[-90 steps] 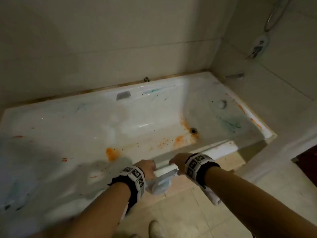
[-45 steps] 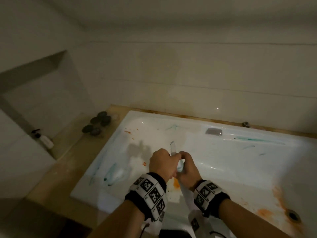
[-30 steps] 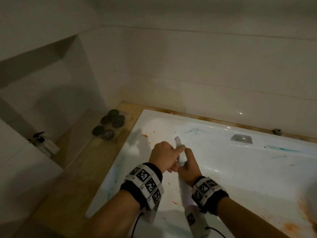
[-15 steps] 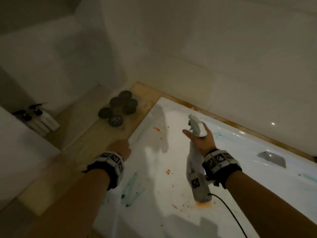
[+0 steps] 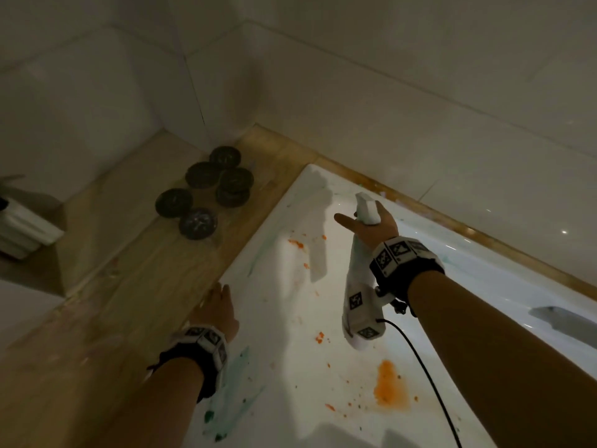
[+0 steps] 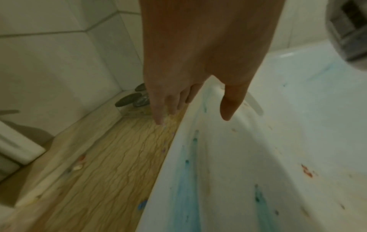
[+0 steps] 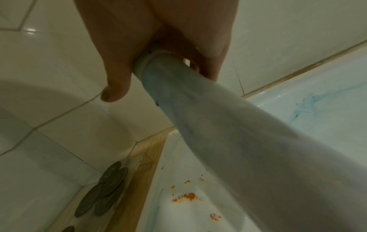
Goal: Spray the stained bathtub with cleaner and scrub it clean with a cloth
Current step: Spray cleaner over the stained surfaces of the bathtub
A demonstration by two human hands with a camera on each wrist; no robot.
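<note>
The right hand (image 5: 371, 229) gripped the spray bottle (image 5: 358, 286) by its neck above the stained bathtub (image 5: 323, 367). The left hand (image 5: 218, 313), fingers straight, held nothing at the tub's rim.

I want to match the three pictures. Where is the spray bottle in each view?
Head: the spray bottle is right of centre, gripped by the right hand over the bathtub.
Left wrist: not clearly in it.
Right wrist: its body runs from the top centre to the lower right.
Shared landmark: the dark round discs on the wooden ledge.
</note>
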